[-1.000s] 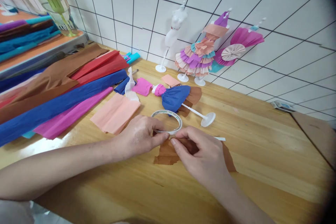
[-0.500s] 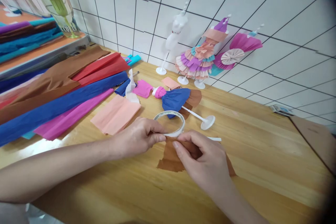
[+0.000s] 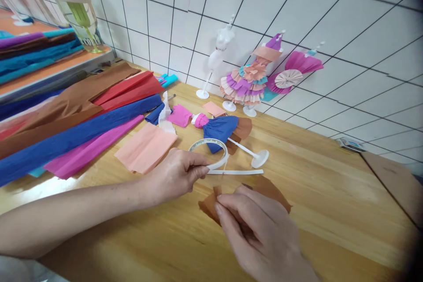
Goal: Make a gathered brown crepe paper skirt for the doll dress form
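Note:
My left hand (image 3: 176, 174) pinches a thin white roll of tape (image 3: 211, 155) just above the wooden table (image 3: 330, 185). A strip of tape (image 3: 236, 172) runs out from the roll to the right. My right hand (image 3: 261, 233) is closed on a crumpled piece of brown crepe paper (image 3: 267, 187), lifting it toward me. Behind the roll lies a small white mannequin in a blue and brown paper dress (image 3: 220, 127), tipped on its side with its round stand (image 3: 261, 157) pointing right.
Long sheets of crepe paper (image 3: 76, 123) in brown, red, blue and magenta cover the left of the table, with a peach sheet (image 3: 145, 147) beside them. Against the tiled wall stand a bare white mannequin (image 3: 216, 53) and two dressed ones (image 3: 254, 75). A green-lidded bottle (image 3: 74, 6) sits back left.
My right hand has pulled the brown paper toward me, away from the roll. A length of tape now stretches out from the roll in my left hand.

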`<act>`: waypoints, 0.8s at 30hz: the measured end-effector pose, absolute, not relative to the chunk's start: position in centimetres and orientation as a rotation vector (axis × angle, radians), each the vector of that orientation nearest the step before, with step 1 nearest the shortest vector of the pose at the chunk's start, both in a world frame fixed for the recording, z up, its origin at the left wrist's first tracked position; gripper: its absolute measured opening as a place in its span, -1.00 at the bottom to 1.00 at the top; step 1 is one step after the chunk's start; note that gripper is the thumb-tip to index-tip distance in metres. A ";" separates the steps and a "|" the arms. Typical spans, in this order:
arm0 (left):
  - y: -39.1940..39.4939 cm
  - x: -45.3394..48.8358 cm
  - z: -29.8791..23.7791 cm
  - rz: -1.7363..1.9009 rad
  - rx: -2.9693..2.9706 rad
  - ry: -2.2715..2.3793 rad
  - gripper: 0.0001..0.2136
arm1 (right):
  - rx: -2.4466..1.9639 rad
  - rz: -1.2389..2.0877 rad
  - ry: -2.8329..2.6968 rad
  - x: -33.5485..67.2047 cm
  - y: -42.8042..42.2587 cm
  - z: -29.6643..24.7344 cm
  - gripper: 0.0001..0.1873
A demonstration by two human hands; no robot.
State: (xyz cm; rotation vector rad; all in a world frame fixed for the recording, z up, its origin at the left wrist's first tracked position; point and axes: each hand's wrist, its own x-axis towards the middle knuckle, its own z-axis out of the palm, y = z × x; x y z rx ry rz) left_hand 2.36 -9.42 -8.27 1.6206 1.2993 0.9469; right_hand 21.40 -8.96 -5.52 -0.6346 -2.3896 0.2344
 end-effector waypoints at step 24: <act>-9.6 2.2 -6.9 0.903 1.837 1.163 -0.80 | -0.875 0.325 -2.392 22.2 -6.4 -4.6 -0.87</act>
